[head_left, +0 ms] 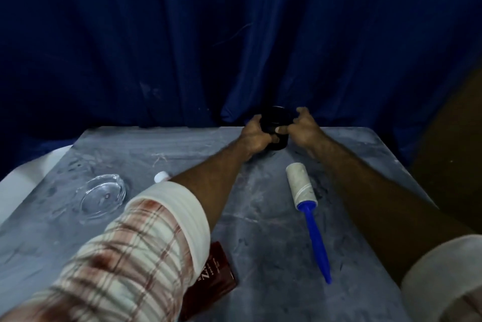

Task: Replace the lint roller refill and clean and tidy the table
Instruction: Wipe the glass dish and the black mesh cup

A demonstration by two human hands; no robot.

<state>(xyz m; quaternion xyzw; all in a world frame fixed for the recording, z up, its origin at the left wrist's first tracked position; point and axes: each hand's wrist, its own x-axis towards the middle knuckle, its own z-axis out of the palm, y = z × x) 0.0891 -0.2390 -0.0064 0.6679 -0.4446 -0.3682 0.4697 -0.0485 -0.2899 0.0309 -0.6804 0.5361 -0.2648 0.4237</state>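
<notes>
Your left hand (254,136) and right hand (303,127) both close around one black mug (276,119) at the far edge of the grey table (260,230). Nearer you than that grip, slightly right, lies one lint roller (305,201), blue handle toward you. Left of your grip sit one glass ashtray (103,197) and one white cap (161,176); one red book (211,277) lies nearest you.

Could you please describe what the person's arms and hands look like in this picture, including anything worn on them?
Both forearms are bare, with sleeves rolled up near the elbows. The left sleeve is a cream shirt with a reddish-brown check, its plain pale lining turned out as a wide cuff. The right sleeve shows mostly that same pale turned-back cuff. The left hand and right hand wear no gloves; no watch shows.
</notes>
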